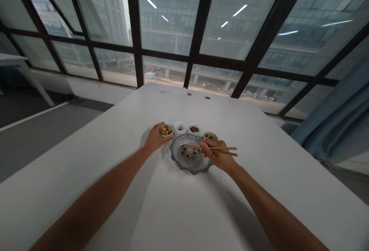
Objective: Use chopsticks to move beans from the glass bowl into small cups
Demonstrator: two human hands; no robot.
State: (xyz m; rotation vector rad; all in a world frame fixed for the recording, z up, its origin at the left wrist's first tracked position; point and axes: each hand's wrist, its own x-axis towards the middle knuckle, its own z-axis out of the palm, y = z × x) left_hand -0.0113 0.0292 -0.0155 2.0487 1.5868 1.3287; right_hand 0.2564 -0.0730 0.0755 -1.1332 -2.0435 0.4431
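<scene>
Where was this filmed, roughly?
Probably an office or similar workspace several floors up: tall dark-framed windows face a large building, ceiling light strips reflect in the glass, and a plain white table fills the foreground.

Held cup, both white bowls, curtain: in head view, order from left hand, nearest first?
1. Held cup, in the left hand
2. Left white bowl, right of that cup
3. Right white bowl, beside it
4. Curtain, far right
</scene>
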